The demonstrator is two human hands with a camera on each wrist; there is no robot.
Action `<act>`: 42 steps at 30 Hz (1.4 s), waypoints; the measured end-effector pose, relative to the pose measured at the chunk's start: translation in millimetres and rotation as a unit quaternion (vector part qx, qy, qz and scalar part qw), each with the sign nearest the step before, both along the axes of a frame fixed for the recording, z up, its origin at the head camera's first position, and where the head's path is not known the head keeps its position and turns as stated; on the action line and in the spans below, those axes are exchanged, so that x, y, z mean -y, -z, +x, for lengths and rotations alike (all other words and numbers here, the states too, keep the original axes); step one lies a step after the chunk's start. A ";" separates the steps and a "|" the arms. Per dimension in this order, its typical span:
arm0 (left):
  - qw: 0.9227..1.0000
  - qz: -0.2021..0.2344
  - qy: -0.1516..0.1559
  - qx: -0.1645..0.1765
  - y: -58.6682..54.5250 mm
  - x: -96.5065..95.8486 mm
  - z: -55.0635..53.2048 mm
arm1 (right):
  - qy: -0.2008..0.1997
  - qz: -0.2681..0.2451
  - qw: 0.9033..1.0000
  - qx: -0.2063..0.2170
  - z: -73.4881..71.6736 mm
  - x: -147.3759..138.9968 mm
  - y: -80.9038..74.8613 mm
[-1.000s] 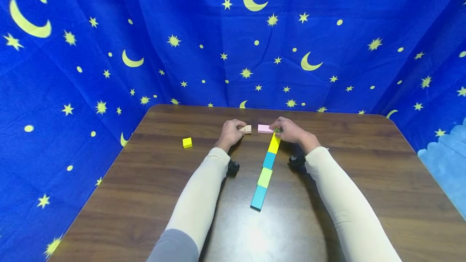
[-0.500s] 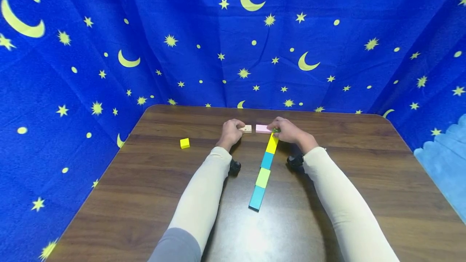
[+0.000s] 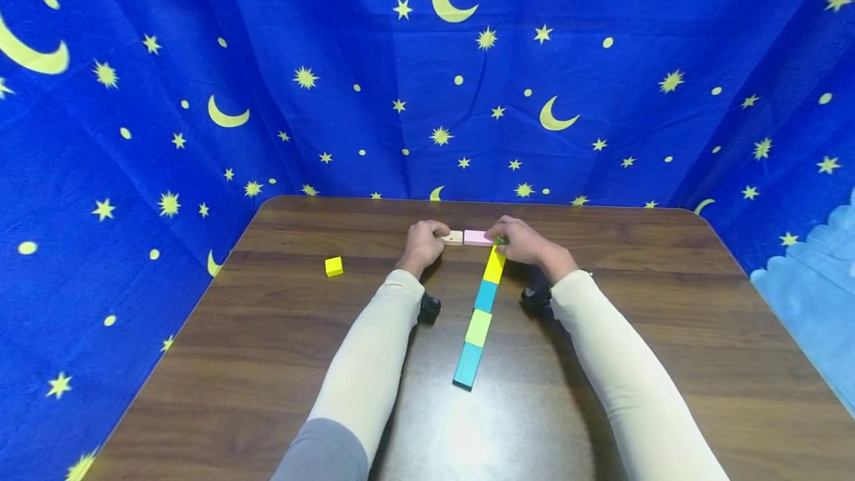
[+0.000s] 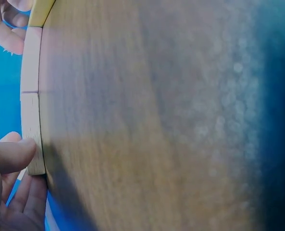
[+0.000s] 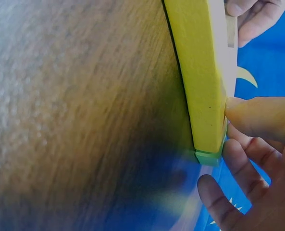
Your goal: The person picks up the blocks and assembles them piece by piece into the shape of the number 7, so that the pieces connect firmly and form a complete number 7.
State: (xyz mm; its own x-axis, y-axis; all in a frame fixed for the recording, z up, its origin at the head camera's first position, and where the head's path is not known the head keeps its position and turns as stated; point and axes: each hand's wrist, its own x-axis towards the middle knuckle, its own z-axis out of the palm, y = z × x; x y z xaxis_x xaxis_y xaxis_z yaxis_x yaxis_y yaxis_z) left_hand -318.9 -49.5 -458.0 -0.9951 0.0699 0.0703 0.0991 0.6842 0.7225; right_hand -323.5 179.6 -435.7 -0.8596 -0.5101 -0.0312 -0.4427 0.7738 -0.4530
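In the head view my left hand (image 3: 422,245) pinches a pale wooden block (image 3: 454,238) at its left end. The left wrist view has the thumb on that block (image 4: 32,120) and fingers at its end. Its other end meets a pink block (image 4: 30,62). My right hand (image 3: 526,240) is at the far corner, its fingertips around a small green block (image 3: 500,240) and right at the pink block's right end. In the right wrist view the thumb and fingers lie beside the green block (image 5: 208,158), at the end of a yellow block (image 5: 200,72); the hand partly hides this corner.
From the corner a row runs toward the person: the yellow block, a blue block (image 3: 485,295), a light green block (image 3: 478,328) and another blue block (image 3: 467,366). A separate yellow cube (image 3: 333,266) lies left on the wooden table (image 3: 254,362). A blue patterned cloth (image 3: 374,36) hangs behind.
My left hand has slid the wooden block to the right, and the gap to the pink block has closed. My right hand stays at the corner. The head view has shifted slightly.
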 end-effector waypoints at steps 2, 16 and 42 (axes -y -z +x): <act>1.000 0.001 0.001 0.006 0.2 0.0 0.7 | 0.002 0.003 1.000 0.003 0.3 1.2 0.1; 1.000 0.002 -0.004 0.013 1.1 1.6 3.8 | 0.012 0.007 1.000 0.016 2.0 5.5 1.6; 0.969 -0.173 0.158 -0.083 -45.4 113.5 15.6 | -0.005 -0.001 1.000 -0.011 1.3 2.1 2.4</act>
